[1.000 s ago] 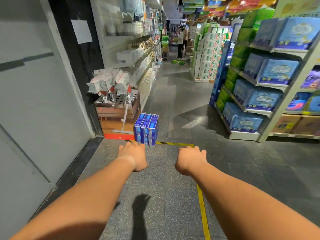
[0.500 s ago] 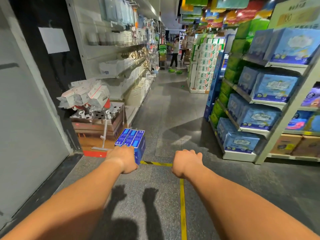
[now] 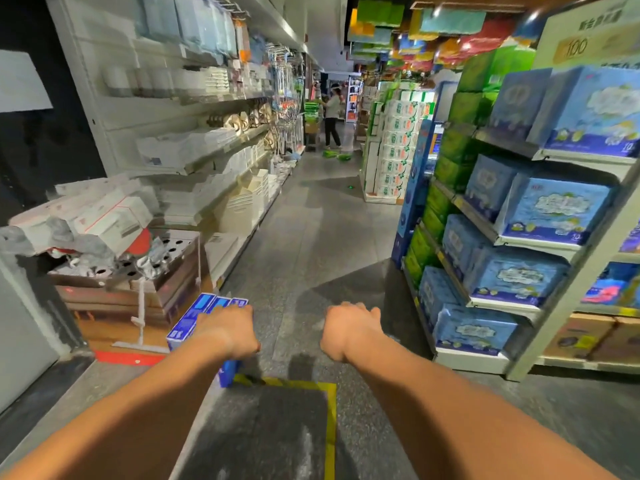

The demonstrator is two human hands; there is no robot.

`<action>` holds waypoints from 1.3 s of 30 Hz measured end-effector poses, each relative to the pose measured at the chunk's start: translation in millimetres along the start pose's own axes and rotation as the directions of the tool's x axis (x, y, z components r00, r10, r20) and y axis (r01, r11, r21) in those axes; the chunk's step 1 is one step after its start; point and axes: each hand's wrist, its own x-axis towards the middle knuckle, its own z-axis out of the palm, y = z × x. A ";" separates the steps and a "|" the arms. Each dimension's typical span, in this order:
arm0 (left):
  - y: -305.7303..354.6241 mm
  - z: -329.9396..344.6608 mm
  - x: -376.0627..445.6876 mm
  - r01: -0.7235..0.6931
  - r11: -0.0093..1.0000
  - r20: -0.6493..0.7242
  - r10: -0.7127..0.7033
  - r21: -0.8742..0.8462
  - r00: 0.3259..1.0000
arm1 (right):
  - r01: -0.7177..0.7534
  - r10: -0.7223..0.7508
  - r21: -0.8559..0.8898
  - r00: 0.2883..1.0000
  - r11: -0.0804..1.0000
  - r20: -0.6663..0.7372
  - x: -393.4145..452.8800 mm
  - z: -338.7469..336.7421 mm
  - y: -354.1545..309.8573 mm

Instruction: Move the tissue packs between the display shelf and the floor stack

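Note:
A blue tissue pack (image 3: 194,317) made of three joined boxes stands on the grey floor at the left of the aisle. My left hand (image 3: 230,330) lies on its top right part, fingers curled over it; whether it grips is hidden. My right hand (image 3: 349,329) hovers to the right of the pack, apart from it, fingers curled in a loose fist with nothing in it. The display shelf (image 3: 512,233) on the right carries large blue tissue packs (image 3: 554,209) on several levels and green packs (image 3: 446,143) behind them.
A cardboard bin (image 3: 138,289) of white boxed goods and a mop stands left of the pack. White shelving (image 3: 194,140) lines the left side. Yellow floor tape (image 3: 330,427) runs below my hands. A person (image 3: 331,121) stands far down the aisle by a stack of white packs (image 3: 394,150).
I have moved forward to the blue pack. My left hand went from just short of it to resting on its top. My right hand kept alongside.

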 end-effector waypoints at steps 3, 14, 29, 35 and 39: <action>33.2 -26.7 77.4 -0.010 1.000 0.001 0.010 -0.001 1.000 | -0.024 0.024 0.018 1.000 1.000 0.004 73.7 -19.1 35.9; 92.3 -52.6 306.5 0.016 1.000 0.019 -0.017 0.013 1.000 | 0.134 -0.135 0.017 0.990 0.991 0.039 329.2 -34.4 114.9; 45.5 -2.3 464.9 0.678 0.699 0.236 -0.635 -0.230 0.735 | 0.738 -0.711 -0.184 0.674 0.649 0.200 631.1 -35.4 33.5; 1.0 36.8 513.1 0.807 0.534 0.353 -0.726 -0.252 0.590 | 0.822 -0.767 -0.229 0.569 0.521 0.297 708.1 -1.6 -19.6; -17.1 48.7 550.9 0.848 0.472 0.421 -0.736 -0.242 0.530 | 0.840 -0.776 -0.209 0.543 0.501 0.322 769.2 -1.1 -53.6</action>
